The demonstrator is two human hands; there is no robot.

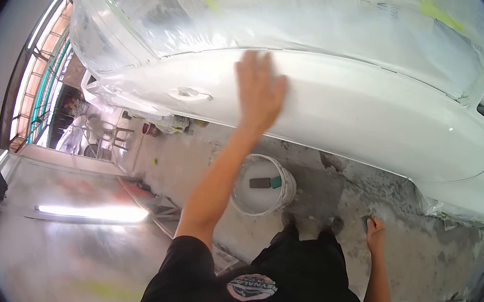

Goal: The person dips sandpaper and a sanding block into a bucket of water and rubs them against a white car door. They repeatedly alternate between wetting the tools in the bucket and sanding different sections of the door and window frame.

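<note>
My left hand (259, 90) lies with spread fingers against the white car door (349, 103), to the right of the door handle (190, 94). The fingertips are slightly blurred and reach up near the masked window edge. Low at my right side, my right hand (375, 233) is closed around a small dark piece (365, 223), perhaps sandpaper; its kind is not clear. Below the door stands a white bucket (291, 186) of cloudy liquid, with a grey block (260, 183) and a green block (276, 182) inside it.
Plastic film and newspaper (329, 12) held by yellow tape cover the car windows. A lit tube lamp (92, 211) is at lower left. A stool (115, 133) stands near the window wall, and the concrete floor (313, 260) is stained and wet in places.
</note>
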